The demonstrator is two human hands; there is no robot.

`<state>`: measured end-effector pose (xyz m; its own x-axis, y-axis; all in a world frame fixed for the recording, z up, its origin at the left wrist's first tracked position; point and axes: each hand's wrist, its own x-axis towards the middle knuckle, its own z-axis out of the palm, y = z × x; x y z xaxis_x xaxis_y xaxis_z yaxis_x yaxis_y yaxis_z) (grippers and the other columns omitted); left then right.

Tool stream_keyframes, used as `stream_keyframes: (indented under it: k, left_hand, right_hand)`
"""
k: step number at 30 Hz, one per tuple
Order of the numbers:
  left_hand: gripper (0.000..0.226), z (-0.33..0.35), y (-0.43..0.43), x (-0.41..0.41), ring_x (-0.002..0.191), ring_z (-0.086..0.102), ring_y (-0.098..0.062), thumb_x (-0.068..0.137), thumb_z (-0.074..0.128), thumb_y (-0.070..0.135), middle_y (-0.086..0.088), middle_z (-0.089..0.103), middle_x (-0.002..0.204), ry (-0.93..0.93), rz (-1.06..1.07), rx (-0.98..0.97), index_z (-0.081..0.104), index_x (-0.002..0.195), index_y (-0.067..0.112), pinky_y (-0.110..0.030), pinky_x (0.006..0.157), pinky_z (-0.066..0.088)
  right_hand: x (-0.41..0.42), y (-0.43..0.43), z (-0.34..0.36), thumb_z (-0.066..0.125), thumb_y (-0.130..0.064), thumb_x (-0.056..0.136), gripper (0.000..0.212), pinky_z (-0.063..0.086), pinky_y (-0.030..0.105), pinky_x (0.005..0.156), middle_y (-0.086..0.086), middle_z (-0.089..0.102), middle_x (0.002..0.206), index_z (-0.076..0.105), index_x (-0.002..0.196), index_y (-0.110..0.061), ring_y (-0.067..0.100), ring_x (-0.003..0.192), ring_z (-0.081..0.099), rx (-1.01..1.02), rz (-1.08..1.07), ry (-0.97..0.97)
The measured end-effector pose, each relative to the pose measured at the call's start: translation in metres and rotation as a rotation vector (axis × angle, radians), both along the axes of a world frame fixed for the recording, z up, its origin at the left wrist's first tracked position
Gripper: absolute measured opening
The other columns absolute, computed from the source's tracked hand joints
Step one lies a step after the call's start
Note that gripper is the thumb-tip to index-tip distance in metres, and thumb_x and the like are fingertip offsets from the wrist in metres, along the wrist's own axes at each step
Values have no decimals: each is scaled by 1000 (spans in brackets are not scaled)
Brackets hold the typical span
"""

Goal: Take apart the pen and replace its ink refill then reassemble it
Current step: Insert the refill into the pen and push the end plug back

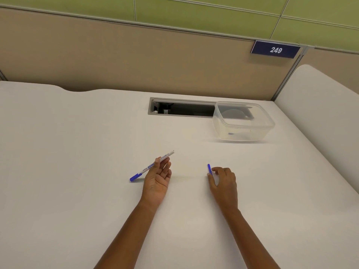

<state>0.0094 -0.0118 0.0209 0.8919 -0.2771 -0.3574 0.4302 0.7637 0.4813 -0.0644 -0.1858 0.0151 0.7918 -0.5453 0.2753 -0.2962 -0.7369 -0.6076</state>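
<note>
Your left hand [157, 178] pinches the pen [144, 169] mid-barrel, axis diagonal: blue end toward the desk's [77, 152] near-left corner, white end far-right. Right hand [224, 181] pinches a small blue piece [209, 168], upright.

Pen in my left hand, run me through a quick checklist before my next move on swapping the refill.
1. Pen held in left hand fingertips: ok.
2. Small blue piece pinched in right hand: ok.
3. Blue cap seated on the pen's lower end: ok.
4. Old refill out of the pen: cannot tell.
5. New refill ready: cannot tell; clear container contents are too faint.
</note>
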Motion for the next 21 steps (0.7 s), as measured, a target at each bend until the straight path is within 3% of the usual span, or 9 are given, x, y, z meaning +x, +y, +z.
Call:
stream_keyframes:
  k: [5, 12, 17, 21]
  left_hand:
    - [22, 23, -7, 0, 65, 69, -5, 91, 48, 25, 8, 75, 71, 3, 9, -118, 67, 80, 20, -15, 52, 51]
    - [32, 37, -16, -1, 62, 69, -8, 88, 52, 32, 6, 74, 69, 21, -13, -237, 70, 66, 18, -15, 51, 50]
    - [21, 27, -12, -6, 60, 68, -6, 89, 50, 32, 7, 74, 69, 40, -31, -140, 64, 80, 19, -14, 48, 48]
    - [21, 24, -11, -7, 60, 68, -6, 89, 51, 32, 6, 75, 69, 46, -42, -117, 65, 82, 18, -14, 46, 48]
  right_hand:
    - [1, 2, -3, 66, -15, 80, 19, 43, 37, 71, 15, 62, 92, 63, 95, -4, 32, 85, 54, -46, -33, 9]
    - [1, -1, 0, 57, -5, 83, 8, 44, 37, 75, 14, 59, 91, 62, 89, -5, 28, 86, 52, 40, -15, 13]
    - [-2, 2, 13, 55, -11, 87, 6, 40, 13, 57, 6, 61, 80, 58, 84, -14, 16, 66, 53, 359, 19, -118]
    - [-1, 13, 30, 56, -12, 87, 9, 41, 9, 56, 0, 62, 77, 58, 83, -20, 6, 63, 54, 414, 85, -214]
